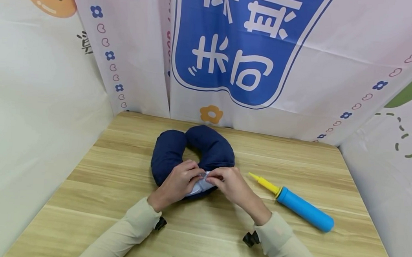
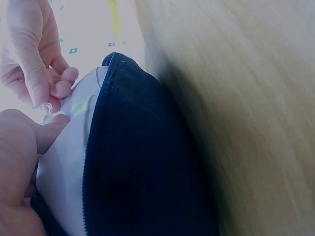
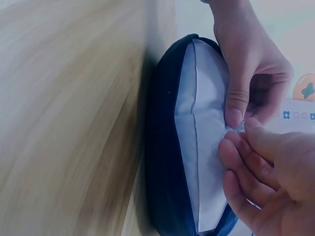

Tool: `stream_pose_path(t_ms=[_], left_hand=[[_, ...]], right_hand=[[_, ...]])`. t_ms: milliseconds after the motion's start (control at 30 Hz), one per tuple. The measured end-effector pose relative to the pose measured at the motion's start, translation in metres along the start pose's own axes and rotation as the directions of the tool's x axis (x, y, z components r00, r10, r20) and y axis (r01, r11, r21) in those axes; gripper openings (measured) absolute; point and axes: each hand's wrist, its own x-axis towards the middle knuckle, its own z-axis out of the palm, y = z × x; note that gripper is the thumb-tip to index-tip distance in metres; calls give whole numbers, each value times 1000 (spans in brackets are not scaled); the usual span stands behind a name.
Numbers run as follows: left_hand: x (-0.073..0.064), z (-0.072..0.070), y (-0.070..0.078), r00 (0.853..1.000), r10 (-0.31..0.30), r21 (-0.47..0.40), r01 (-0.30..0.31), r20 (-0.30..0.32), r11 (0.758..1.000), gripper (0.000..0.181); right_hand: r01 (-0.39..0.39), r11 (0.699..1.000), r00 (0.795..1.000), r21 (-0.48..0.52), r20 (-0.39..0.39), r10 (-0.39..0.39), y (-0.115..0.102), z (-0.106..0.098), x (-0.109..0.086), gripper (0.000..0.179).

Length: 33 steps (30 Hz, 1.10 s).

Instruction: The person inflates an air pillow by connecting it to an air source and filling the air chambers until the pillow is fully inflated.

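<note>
A navy U-shaped neck pillow point(image 1: 210, 144) lies on the table, its zipped cover point(image 2: 142, 147) open along the near curve. Pale inner lining point(image 3: 204, 162) bulges through that opening. From it a small clear plastic valve point(image 3: 240, 127) sticks up. My left hand point(image 1: 181, 179) pinches the valve from the left between thumb and fingers. On the other side my right hand point(image 1: 231, 184) also pinches it, fingertips almost meeting the left ones. The fingers hide most of the valve in the head view; its clear loop point(image 2: 47, 108) shows in the left wrist view.
A blue hand pump point(image 1: 305, 209) with a yellow nozzle point(image 1: 264, 182) lies on the wooden table point(image 1: 126, 159), right of the pillow. Printed white cloth point(image 1: 299, 110) hangs behind the table and along both sides.
</note>
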Motion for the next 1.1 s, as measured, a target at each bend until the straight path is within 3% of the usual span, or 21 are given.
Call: stream_pose_path(t_ms=[133,533,867,1100], left_hand=[[0,-1,1,1000,-19,-18,19,5,1000,9],[1,-3,10,990,-126,-47,128,56,991,12],[-2,1,16,1000,-24,2,24,4,1000,17],[-1,3,16,1000,-24,-3,24,-3,1000,16]], right_hand=[[-35,999,999,15,-8,35,-1,2,1,6],[-36,998,994,-49,-109,31,-6,15,-3,5],[-102,993,983,-50,-158,93,-13,24,-7,7],[-156,985,968,-69,-211,138,-16,31,-7,13]])
